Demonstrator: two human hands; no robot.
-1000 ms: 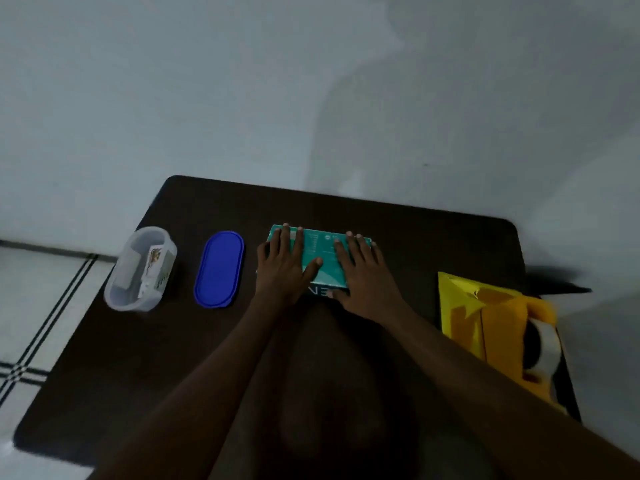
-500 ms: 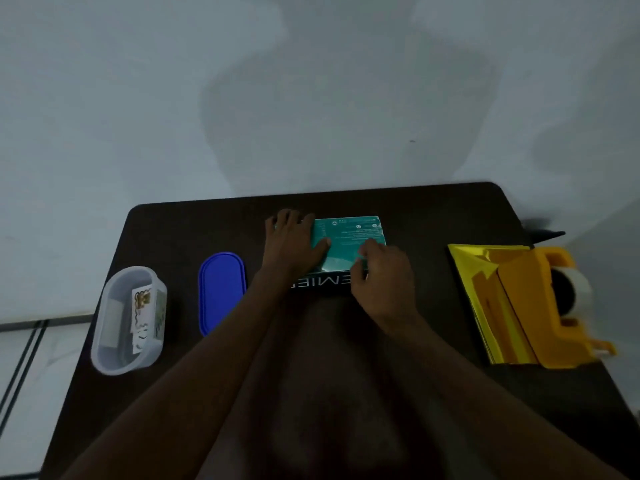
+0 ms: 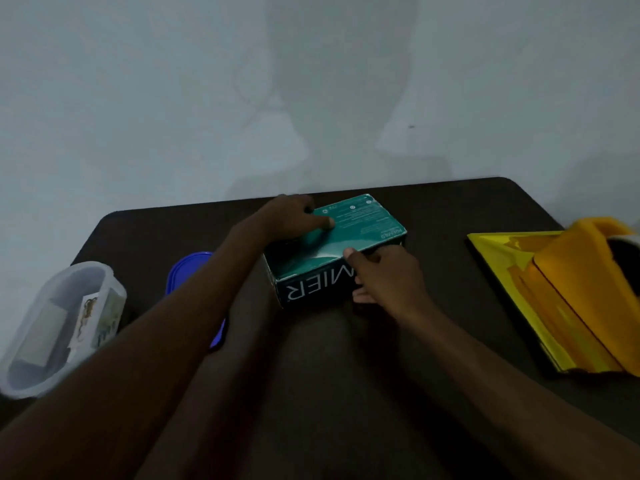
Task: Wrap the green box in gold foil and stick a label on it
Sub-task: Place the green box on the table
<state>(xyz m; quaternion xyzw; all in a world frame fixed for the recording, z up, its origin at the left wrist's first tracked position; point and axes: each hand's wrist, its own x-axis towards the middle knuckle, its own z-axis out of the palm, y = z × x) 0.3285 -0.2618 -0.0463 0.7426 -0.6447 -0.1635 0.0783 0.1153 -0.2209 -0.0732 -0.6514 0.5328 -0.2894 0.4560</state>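
The green box (image 3: pixel 349 237) with white lettering on its dark front side sits in the middle of the dark table (image 3: pixel 450 216), turned at a slant. My left hand (image 3: pixel 294 216) grips its far left corner, thumb on the top face. At the box's near right corner, my right hand (image 3: pixel 384 275) holds on with the thumb on top and fingers against the front. Gold foil sheets (image 3: pixel 502 265) lie flat at the right, partly under an orange tape dispenser (image 3: pixel 588 278). Labels (image 3: pixel 86 317) stand inside a clear tub (image 3: pixel 100 275) at the left.
A blue oval lid (image 3: pixel 183 271) lies between the tub and the box, partly hidden by my left forearm. A pale wall rises right behind the table's far edge. The table's right edge runs close past the dispenser.
Both hands went from resting flat on top of the box to gripping opposite corners, and the box has turned so it sits at a slant. My view has shifted closer.
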